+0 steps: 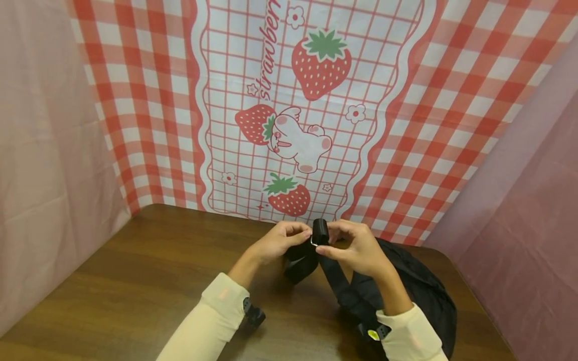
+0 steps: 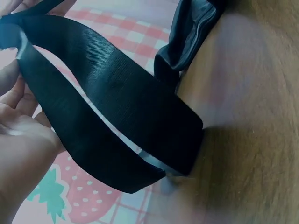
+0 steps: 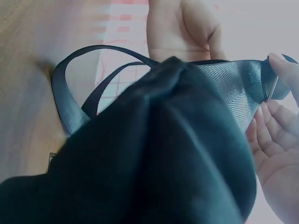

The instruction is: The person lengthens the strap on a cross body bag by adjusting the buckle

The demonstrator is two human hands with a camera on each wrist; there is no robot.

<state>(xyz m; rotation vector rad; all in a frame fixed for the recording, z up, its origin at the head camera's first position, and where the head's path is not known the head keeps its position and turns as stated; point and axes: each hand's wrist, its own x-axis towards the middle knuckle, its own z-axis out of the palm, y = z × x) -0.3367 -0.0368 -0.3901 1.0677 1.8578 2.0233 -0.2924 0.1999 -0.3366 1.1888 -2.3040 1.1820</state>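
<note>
A black bag lies on the table at the right, partly behind my right forearm. Its wide black webbing strap runs up to both hands. My right hand pinches the strap at a thin metal buckle, thumb on one side and fingers beneath. Close by on the left, my left hand pinches the strap between thumb and fingertips. Over the buckle stands a short folded loop of webbing. In the left wrist view a long strap loop hangs from the hands towards the table.
The brown wooden table spreads out to the left. Behind it hangs a red-and-white checked cloth with strawberry prints. Pink cloths hang at the left and right. Small black devices sit on both wrists.
</note>
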